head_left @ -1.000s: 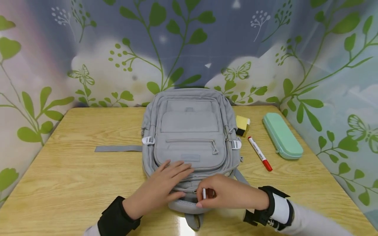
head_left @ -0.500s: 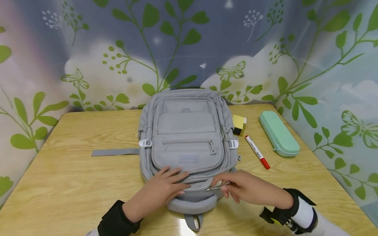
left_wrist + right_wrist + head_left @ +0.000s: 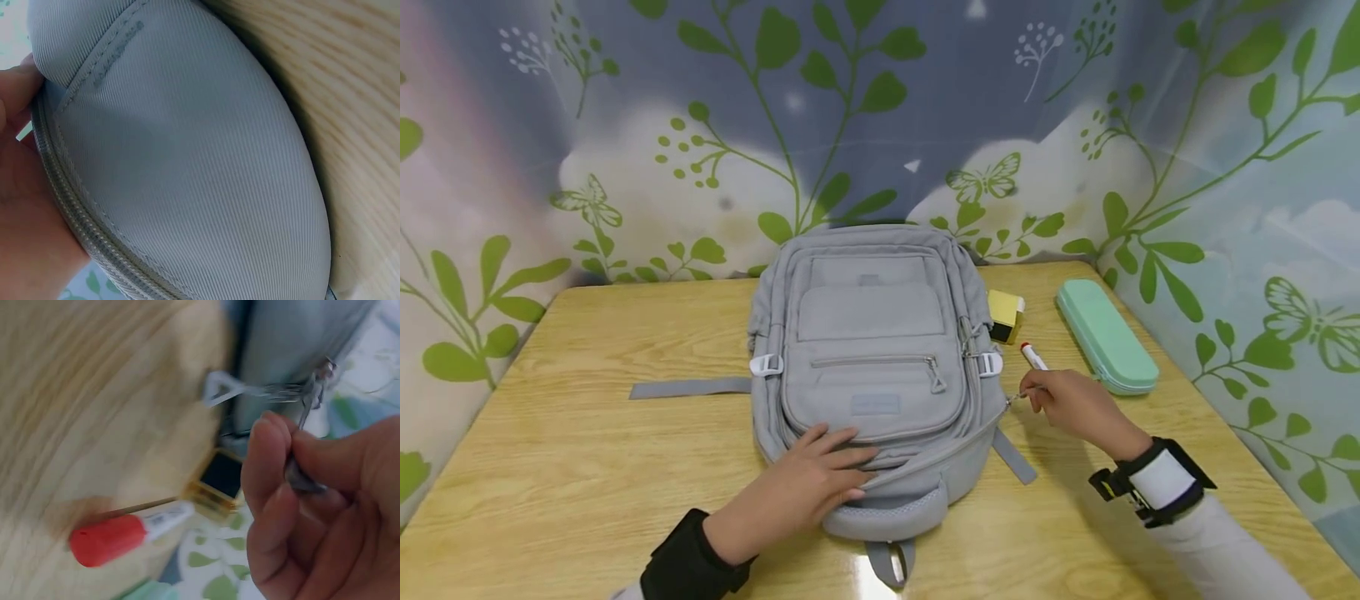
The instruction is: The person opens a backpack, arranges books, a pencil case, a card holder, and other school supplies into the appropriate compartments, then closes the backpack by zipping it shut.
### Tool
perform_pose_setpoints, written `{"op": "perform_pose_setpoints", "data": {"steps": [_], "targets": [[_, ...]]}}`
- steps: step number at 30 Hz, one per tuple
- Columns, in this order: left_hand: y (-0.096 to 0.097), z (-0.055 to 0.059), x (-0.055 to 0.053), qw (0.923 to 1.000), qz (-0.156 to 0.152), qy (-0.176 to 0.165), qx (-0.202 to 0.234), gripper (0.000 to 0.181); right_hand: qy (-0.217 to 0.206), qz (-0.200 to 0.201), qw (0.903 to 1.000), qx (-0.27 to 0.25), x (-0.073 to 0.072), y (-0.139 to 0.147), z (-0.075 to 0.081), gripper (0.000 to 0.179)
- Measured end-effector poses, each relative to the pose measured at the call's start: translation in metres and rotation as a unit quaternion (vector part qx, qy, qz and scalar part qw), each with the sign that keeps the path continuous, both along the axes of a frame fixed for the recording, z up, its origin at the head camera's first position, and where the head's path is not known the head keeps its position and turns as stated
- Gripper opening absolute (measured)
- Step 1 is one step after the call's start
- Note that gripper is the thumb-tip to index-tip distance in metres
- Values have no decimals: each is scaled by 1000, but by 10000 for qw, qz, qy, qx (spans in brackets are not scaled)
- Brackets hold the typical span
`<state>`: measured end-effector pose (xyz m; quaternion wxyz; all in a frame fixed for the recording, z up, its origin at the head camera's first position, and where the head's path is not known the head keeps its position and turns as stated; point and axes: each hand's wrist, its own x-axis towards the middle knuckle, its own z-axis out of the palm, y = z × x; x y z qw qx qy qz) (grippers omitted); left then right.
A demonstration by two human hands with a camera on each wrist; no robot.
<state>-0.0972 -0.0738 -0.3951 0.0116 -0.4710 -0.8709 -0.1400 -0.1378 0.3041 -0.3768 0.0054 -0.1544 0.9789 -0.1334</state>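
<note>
Rightward along the backpack's (image 3: 872,350) edge, my right hand (image 3: 1075,407) has drawn the zipper pull (image 3: 1017,397), pinched between thumb and fingers. Left to right: my left hand (image 3: 808,483) lies flat, fingers straight, on the backpack at table (image 3: 587,433) centre; marker (image 3: 1032,357); green case (image 3: 1105,335).

The backpack (image 3: 872,350) is plain pale grey with white side buckles. At its 3 o'clock lie a white marker (image 3: 1033,357) with a red cap, a yellow-and-black block (image 3: 1004,316) and a mint-green case (image 3: 1105,335). The surface (image 3: 587,450) shows light yellow wood grain; the backdrop (image 3: 880,125) carries green leaves and butterflies on blue-white.
</note>
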Motion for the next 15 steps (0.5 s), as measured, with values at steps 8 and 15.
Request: {"op": "perform_pose_setpoints", "data": {"steps": [8,15], "targets": [[1,1,4,9999,40,-119,52,32,82,-347,9987,360,-43,-5,-19,23],[6,7,3,9999,-103,-18,-55,29,-424,73,9989,-166,-56,-8,-19,17]]}}
